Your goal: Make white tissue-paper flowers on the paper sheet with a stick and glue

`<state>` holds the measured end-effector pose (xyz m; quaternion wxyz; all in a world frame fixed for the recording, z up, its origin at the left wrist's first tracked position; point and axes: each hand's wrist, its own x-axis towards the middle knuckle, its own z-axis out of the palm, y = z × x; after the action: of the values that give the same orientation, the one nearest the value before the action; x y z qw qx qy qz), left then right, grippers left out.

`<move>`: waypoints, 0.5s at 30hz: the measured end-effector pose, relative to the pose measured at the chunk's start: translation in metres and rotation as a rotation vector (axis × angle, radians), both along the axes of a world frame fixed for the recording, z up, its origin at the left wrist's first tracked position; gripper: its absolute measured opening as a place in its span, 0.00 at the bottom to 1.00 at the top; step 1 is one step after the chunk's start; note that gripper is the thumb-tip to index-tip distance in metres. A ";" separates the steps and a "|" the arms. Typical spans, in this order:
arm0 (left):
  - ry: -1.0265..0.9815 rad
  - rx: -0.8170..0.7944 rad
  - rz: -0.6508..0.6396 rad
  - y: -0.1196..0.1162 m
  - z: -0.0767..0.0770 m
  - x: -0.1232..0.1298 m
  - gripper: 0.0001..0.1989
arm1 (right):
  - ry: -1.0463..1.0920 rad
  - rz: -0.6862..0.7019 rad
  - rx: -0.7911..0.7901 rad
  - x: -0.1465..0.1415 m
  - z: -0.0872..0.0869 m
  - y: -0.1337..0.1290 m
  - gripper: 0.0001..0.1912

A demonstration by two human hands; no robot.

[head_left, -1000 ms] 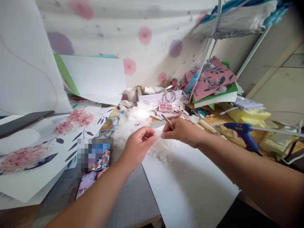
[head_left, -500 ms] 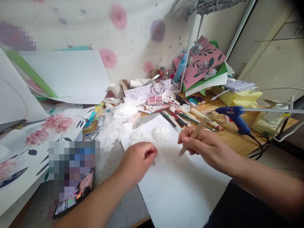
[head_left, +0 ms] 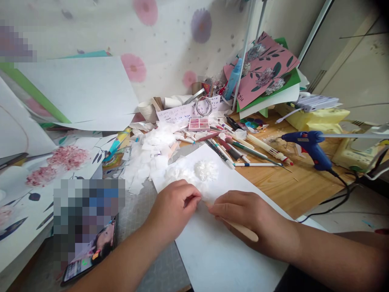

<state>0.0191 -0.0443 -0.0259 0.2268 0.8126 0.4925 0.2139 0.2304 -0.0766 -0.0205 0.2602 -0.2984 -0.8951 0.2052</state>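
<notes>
My left hand point(head_left: 176, 207) is closed in a pinch over the white paper sheet point(head_left: 231, 259); what its fingertips hold is too small and pale to make out. Close beside it, my right hand point(head_left: 252, 215) is wrapped around a flat wooden craft stick point(head_left: 243, 232). The stick's rounded end sticks out below the palm, and its other end points at the left fingertips. Just beyond the hands, a fluffy white paper flower point(head_left: 206, 170) lies on the sheet, with a second white ruffled cluster point(head_left: 179, 172) to its left, partly behind my left hand.
Loose white tissue pieces point(head_left: 154, 150) are heaped behind left. Several pens and brushes point(head_left: 237, 148) lie around a pink palette point(head_left: 199, 124). At right rests a blue glue gun point(head_left: 306, 144) with its cord. A phone point(head_left: 91, 251) stands at left near flower pictures point(head_left: 69, 158).
My right hand has come down and left toward my left hand, turning the craft stick so its tip meets the left fingertips. My left hand stays pinched in place. The view has shifted slightly.
</notes>
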 end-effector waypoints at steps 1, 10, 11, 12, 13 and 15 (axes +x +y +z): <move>0.000 0.003 -0.012 0.000 0.000 -0.001 0.07 | -0.031 0.006 -0.003 0.000 -0.001 0.001 0.14; 0.187 0.106 -0.170 -0.003 0.008 -0.005 0.09 | -0.177 -0.014 0.136 -0.007 -0.002 -0.002 0.13; 0.210 0.111 -0.181 -0.003 0.009 -0.005 0.09 | -0.182 -0.017 0.153 -0.008 -0.003 -0.003 0.13; 0.233 0.115 -0.189 -0.003 0.010 -0.004 0.09 | -0.186 -0.019 0.166 -0.008 -0.003 -0.003 0.12; 0.255 0.120 -0.196 -0.003 0.011 -0.004 0.09 | -0.192 -0.026 0.177 -0.009 -0.003 -0.003 0.11; 0.300 0.126 -0.203 -0.004 0.013 -0.003 0.09 | -0.207 -0.039 0.189 -0.011 -0.005 -0.003 0.10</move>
<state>0.0156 -0.0478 -0.0130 0.1201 0.8934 0.4220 0.0968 0.2199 -0.0800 -0.0253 0.1973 -0.3092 -0.9266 0.0828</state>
